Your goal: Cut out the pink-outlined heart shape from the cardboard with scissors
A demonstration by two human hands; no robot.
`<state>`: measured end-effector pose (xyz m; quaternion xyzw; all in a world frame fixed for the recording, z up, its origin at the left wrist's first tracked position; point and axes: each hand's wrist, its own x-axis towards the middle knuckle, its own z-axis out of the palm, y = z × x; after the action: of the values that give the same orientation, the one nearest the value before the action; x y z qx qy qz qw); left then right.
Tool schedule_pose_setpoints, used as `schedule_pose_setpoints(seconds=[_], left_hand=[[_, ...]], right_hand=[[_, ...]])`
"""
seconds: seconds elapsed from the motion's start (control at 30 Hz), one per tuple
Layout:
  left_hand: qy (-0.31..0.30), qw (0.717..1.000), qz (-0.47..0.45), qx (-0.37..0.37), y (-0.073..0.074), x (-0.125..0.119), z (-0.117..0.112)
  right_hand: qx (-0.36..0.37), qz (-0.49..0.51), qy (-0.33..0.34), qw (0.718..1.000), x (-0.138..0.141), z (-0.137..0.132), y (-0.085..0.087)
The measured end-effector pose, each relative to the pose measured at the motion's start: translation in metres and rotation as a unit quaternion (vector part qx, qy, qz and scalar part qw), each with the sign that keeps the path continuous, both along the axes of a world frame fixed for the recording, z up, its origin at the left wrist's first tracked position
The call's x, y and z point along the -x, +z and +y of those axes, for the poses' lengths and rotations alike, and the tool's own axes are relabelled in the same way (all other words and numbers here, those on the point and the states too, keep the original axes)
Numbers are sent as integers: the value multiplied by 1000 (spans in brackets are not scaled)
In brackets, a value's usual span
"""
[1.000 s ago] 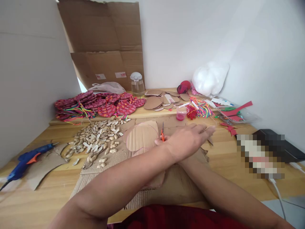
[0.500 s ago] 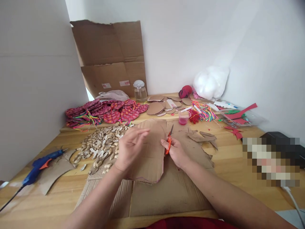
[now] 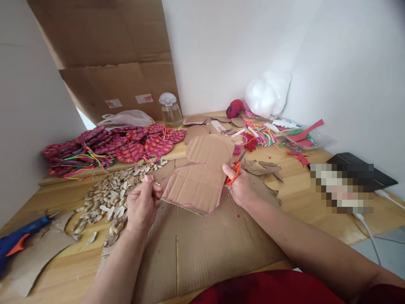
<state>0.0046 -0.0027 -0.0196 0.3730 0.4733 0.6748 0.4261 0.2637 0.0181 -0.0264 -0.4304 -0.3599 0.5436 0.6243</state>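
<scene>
A brown cardboard piece (image 3: 198, 185) with pink outlines along its rounded shapes is held up, tilted, over a larger cardboard sheet (image 3: 202, 249). My right hand (image 3: 241, 185) pinches its right edge under the thumb. The same hand also holds scissors (image 3: 234, 171) with orange handles, their blades pointing up and away. Beside the piece's lower left corner is my left hand (image 3: 142, 202), fingers curled in and thumb raised. Whether anything small is between those fingers is hidden.
Peanut shells (image 3: 117, 198) lie at left, near a blue glue gun (image 3: 23, 240). Behind are red patterned pieces with tassels (image 3: 133, 145), a bottle (image 3: 171, 110), cut cardboard shapes (image 3: 196, 133) and colourful cords (image 3: 264, 134). Cardboard scraps (image 3: 262, 169) lie right.
The cardboard piece has been lifted and turned, its outlines now facing me. My left hand has moved left and down, its fingers curling. The view has shifted; the scissors stay in my right hand.
</scene>
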Motion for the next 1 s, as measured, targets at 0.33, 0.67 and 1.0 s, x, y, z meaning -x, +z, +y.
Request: schedule_pose_setpoints(seconds=[0.33,0.67,1.0], left_hand=[[-33,998,-5,50,5,-10,-6],[-184,973,-125,60,15,-23,-17],[-24,995,-92,-17,23,-16,-20]], right_hand=[[-13,32,-41,999,-2,2,0],[21,91,-33,995,-3,-1,13],[48,68,-32,996,-1,2,8]])
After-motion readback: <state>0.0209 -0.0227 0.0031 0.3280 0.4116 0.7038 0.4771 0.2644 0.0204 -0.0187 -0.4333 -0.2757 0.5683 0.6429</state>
